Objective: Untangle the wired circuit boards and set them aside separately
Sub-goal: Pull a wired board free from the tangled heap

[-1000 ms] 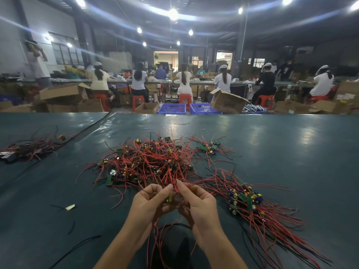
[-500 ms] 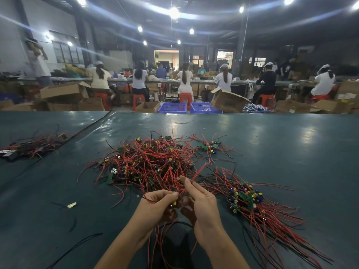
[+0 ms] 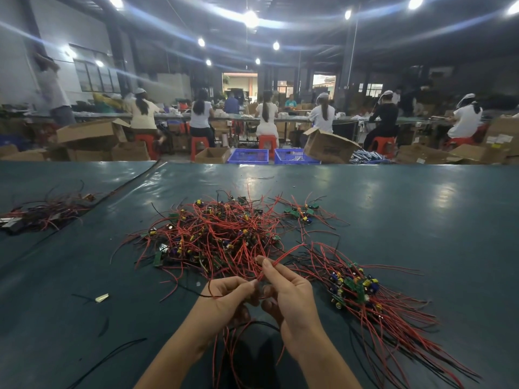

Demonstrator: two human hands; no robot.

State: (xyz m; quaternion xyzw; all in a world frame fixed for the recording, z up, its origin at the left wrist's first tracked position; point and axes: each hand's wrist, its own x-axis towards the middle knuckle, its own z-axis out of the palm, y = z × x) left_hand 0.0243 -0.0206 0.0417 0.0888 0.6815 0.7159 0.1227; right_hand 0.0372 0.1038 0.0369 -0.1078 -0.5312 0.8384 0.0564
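Wires are being teased apart one piece at a time, so the step in hand looks like freeing a single wired board from the snarl. Both hands sit close together, fingertips almost meeting. The left hand (image 3: 227, 294) has its fingers curled round a bunch of strands (image 3: 233, 343) that trail down toward six o'clock. The right hand (image 3: 290, 296) pinches a red wire (image 3: 285, 254) between thumb and forefinger, and that wire runs off toward one o'clock. Whether a board sits between the palms I cannot tell, since the fingers hide it.

On the table (image 3: 421, 220), the tangled heap (image 3: 219, 234) of boards and wires lies at twelve o'clock from the hands, just beyond the fingertips. At three o'clock lies a neater pile (image 3: 354, 287), its boards bunched together and its wires fanned toward four o'clock, seemingly the sorted ones. A few boards (image 3: 300, 213) lie apart at one o'clock, past the heap.

Judging by the size of the heap, most of the job remains. The next move calls for drawing the red wire out along its own length while the left hand steadies the rest. It should go slowly, since a hard tug would likely drag neighbours along. The freed piece would then go with the pile at three o'clock.
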